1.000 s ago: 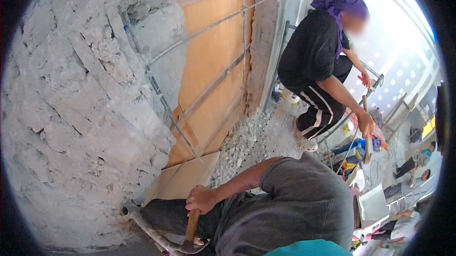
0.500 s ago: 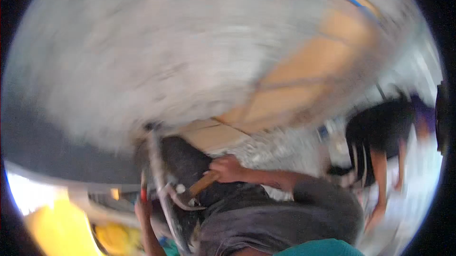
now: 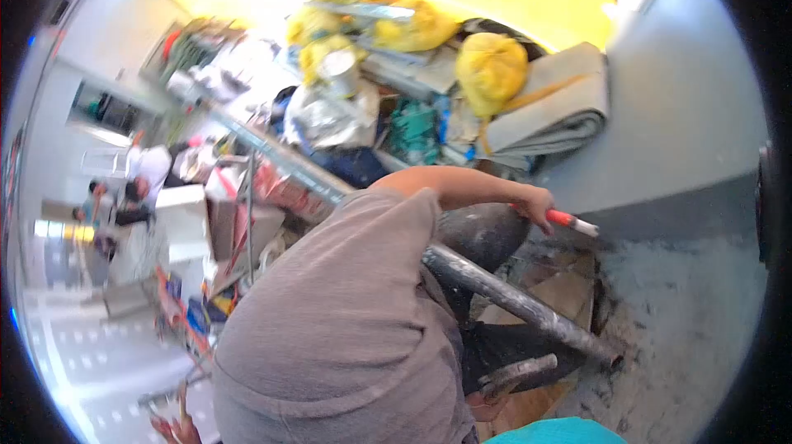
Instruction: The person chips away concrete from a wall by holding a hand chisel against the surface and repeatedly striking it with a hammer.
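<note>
My left hand (image 3: 538, 206) is closed around a short red tool with a pale end (image 3: 572, 222), held out by the grey wall. Its exact kind is too blurred to name. Low in the view, my right hand (image 3: 487, 405) shows only in part, beside a hammer (image 3: 520, 372) whose metal head points right. The fingers appear wrapped round its handle, mostly hidden by my grey shirt. Between my two hands slants a worn metal pipe (image 3: 528, 305), its end over the dusty floor. My bent dark-trousered leg (image 3: 487, 234) lies beyond the pipe.
Yellow bags (image 3: 492, 69), a rolled grey sheet (image 3: 549, 110) and a white sack (image 3: 334, 118) are heaped ahead. Boxes (image 3: 183, 221) stand to the left, with other people (image 3: 99, 201) farther off. Another person's hand (image 3: 177, 426) shows at lower left.
My view has swung round, so the debris heap and yellow bags now fill the upper part. The red tool stays in my left hand, the hammer by my right.
</note>
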Available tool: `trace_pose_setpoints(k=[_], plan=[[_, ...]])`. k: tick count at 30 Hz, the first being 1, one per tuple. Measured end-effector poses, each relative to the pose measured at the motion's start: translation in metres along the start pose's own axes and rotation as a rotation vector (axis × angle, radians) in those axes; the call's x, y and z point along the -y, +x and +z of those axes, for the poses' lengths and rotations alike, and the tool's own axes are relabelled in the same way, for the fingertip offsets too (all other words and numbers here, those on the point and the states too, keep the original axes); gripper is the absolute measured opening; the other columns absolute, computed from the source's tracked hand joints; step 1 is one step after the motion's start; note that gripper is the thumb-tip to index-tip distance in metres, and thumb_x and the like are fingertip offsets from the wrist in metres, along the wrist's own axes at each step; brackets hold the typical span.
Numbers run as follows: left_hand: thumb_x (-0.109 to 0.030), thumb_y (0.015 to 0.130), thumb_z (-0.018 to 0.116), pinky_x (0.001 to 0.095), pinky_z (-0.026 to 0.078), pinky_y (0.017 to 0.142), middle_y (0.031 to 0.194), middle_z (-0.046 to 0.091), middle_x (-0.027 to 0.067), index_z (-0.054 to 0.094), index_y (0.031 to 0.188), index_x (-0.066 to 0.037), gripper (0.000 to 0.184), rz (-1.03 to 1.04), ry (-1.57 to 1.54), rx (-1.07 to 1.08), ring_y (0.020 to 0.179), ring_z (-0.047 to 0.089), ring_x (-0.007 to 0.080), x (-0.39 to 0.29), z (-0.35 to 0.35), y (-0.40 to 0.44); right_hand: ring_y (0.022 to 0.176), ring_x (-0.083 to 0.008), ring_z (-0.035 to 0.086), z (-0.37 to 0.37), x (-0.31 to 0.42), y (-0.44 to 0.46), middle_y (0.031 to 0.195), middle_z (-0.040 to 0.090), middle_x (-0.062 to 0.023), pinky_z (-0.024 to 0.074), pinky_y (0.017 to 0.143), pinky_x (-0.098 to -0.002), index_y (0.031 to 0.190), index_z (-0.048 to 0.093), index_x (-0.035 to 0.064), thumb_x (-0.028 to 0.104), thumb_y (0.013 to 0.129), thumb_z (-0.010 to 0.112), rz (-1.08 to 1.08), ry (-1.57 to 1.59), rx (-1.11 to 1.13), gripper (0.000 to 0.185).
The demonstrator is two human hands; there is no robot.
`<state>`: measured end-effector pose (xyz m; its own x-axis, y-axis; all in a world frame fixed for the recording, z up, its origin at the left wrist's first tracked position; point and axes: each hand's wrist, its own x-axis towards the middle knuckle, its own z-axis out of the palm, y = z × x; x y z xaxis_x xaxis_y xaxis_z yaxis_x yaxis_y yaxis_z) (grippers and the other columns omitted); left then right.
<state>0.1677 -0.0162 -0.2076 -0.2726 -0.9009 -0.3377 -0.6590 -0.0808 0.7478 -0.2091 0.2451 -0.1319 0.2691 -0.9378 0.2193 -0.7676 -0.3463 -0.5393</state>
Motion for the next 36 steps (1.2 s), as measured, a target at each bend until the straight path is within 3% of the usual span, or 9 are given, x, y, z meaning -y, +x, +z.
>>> trace_pose_setpoints(k=[6, 8, 21, 32, 34, 36], plan=[[-0.055, 0.075, 0.074, 0.0385, 0.05, 0.056, 0.073, 0.066, 0.0114, 0.067, 0.096, -0.004, 0.056, -0.112, -0.289, 0.008, 0.061, 0.064, 0.0252, -0.024, -0.024, -0.051, 0.07, -0.0324, 0.06, 0.01, 0.005, 0.032, 0.075, 0.061, -0.0168, 0.0456, 0.062, -0.0411, 0.078, 0.06, 0.0004, 0.021, 0.083, 0.068, -0.057, 0.011, 0.076, 0.022], [-0.055, 0.076, 0.073, 0.0357, 0.049, 0.049, 0.068, 0.063, 0.0103, 0.066, 0.093, -0.004, 0.055, -0.022, -0.282, 0.004, 0.053, 0.061, 0.0227, -0.026, -0.028, -0.06, 0.071, -0.0323, 0.06, 0.01, 0.004, 0.039, 0.076, 0.061, -0.0171, 0.046, 0.063, -0.0409, 0.079, 0.061, 0.0002, 0.021, 0.083, 0.068, -0.063, 0.009, 0.09, 0.022], [-0.056, 0.078, 0.072, 0.0361, 0.049, 0.049, 0.059, 0.059, 0.0077, 0.064, 0.087, -0.005, 0.053, -0.037, -0.258, -0.011, 0.053, 0.062, 0.0219, -0.023, -0.024, -0.055, 0.078, -0.0314, 0.063, -0.001, 0.006, 0.051, 0.083, 0.064, -0.0191, 0.0484, 0.069, -0.0397, 0.088, 0.064, -0.0009, 0.021, 0.081, 0.069, -0.038, -0.008, 0.101, 0.023], [-0.058, 0.077, 0.072, 0.036, 0.051, 0.053, 0.068, 0.063, 0.0098, 0.067, 0.089, -0.003, 0.057, 0.068, -0.153, -0.103, 0.059, 0.063, 0.0227, -0.011, -0.013, -0.045, 0.083, -0.0306, 0.065, -0.015, 0.003, 0.043, 0.088, 0.067, -0.0208, 0.0504, 0.074, -0.0387, 0.095, 0.066, -0.0019, 0.021, 0.08, 0.069, -0.008, -0.049, 0.101, 0.027], [-0.061, 0.076, 0.071, 0.0381, 0.05, 0.057, 0.073, 0.066, 0.012, 0.068, 0.09, -0.004, 0.059, -0.007, -0.209, -0.105, 0.065, 0.064, 0.0255, -0.018, -0.019, -0.058, 0.084, -0.0305, 0.066, -0.026, 0.002, 0.037, 0.09, 0.068, -0.0211, 0.0508, 0.075, -0.0385, 0.096, 0.066, -0.002, 0.021, 0.08, 0.069, 0.04, -0.047, 0.087, 0.028], [-0.068, 0.078, 0.063, 0.0427, 0.05, 0.062, 0.074, 0.067, 0.0133, 0.068, 0.092, -0.002, 0.067, 0.093, -0.042, -0.179, 0.065, 0.063, 0.0297, 0.0, -0.011, -0.043, 0.085, -0.0304, 0.066, -0.041, 0.008, 0.021, 0.091, 0.068, -0.0214, 0.0512, 0.076, -0.0384, 0.097, 0.067, -0.0022, 0.021, 0.079, 0.07, 0.165, -0.044, 0.034, 0.029]])
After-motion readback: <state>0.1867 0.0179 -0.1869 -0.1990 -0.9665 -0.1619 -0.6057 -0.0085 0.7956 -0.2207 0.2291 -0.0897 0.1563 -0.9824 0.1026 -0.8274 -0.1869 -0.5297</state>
